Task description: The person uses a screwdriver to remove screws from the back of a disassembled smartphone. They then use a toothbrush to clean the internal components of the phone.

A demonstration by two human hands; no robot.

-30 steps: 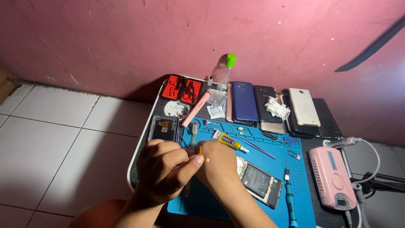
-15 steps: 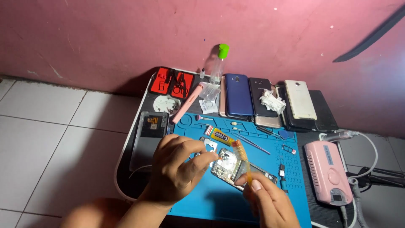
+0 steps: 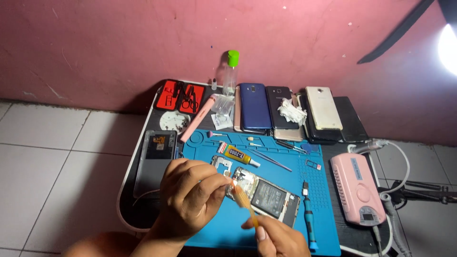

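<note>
Nearby, glue tube (image 3: pixel 239 155), screwdriver (image 3: pixel 308 215), phones (image 3: pixel 255 106)

1. The left hand (image 3: pixel 190 197) pinches the upper end of a thin orange strip (image 3: pixel 243 200) between thumb and fingertips.
2. The right hand (image 3: pixel 278 238) holds the strip's lower end, at the bottom edge of the view.
3. Just behind the strip lies an opened phone (image 3: pixel 264 194) with its battery showing, on a blue mat (image 3: pixel 285 162).
4. A glue tube (image 3: pixel 238 154) and a blue screwdriver (image 3: pixel 308 214) lie on the mat.
5. A row of phones (image 3: pixel 285 112) lines the bench (image 3: pixel 131 190) by the pink wall (image 3: pixel 119 47).
</note>
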